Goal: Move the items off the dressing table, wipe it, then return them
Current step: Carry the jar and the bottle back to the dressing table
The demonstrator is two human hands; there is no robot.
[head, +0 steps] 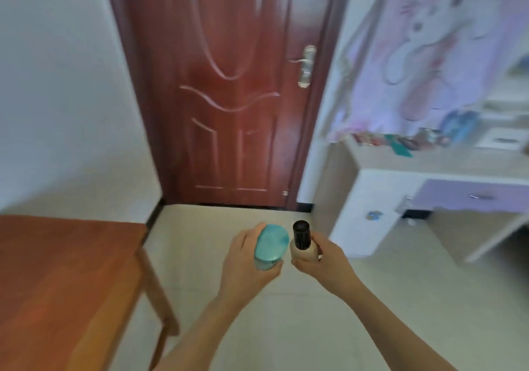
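I have a teal-capped bottle point(270, 244) in my left hand point(246, 267), the fingers point(249, 236) wrapped round its body below the cap. A beige bottle with a black cap point(300, 236) sits in my right hand point(323, 262), thumb and fingers closed round its lower half. Both are upright and almost touching, held over the floor point(257, 327) in front of my body, on neither surface. I judge I carry them upright so nothing leaks, and one per hand to save a trip.

The pale bench point(429, 161), which I take for the dressing table, is off to my right. Small blurred items point(400, 141) line its back edge under a rabbit-print cloth point(429, 41), so clearing looks unfinished. The brown bench point(71, 270) is at my left, its near corner close to my left hand; it seems the likely drop-off. A red-brown door point(229, 84) is straight ahead.
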